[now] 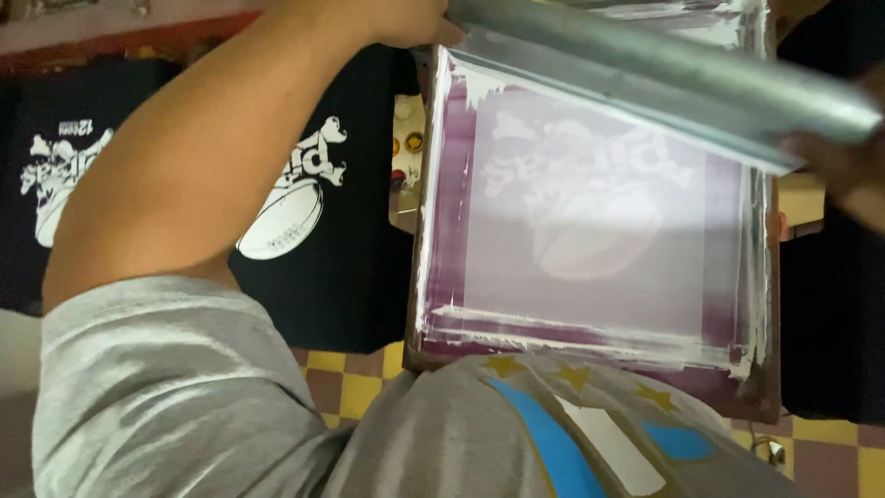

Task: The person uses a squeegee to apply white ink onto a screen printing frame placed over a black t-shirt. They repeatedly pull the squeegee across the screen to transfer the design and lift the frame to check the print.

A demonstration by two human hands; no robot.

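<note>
At far left a black shirt (69, 184) lies flat with a white print of bones and a ball. Beside it a second black shirt (318, 231) carries the same print, half hidden behind the person's left arm (184, 175). That arm reaches up and across in a grey sleeve (157, 387). The left hand (406, 23) sits at the top edge of the view, closed around the near end of the squeegee (664, 78).

The squeegee, a long grey metal bar, slants down to the right over the far part of the screen (590, 221). The screen is a wooden frame with purple mesh, a pale cloudy design in its middle and white ink smeared thick along its edges. It lies flat in front of the person's chest.

At far right the right hand (843, 161) is blurred and mostly cut off at the other end of the bar. It seems to be on the bar, but I cannot tell how firmly it grips.

Checkered brown and yellow floor (346, 383) shows beneath.

The risks, as I judge them: uneven pressure between the two hands could leave a patchy or streaked print. Ink piled at the frame edges could drip onto a shirt. The bare forearm passing over the second shirt could smudge its print if that is wet.
</note>
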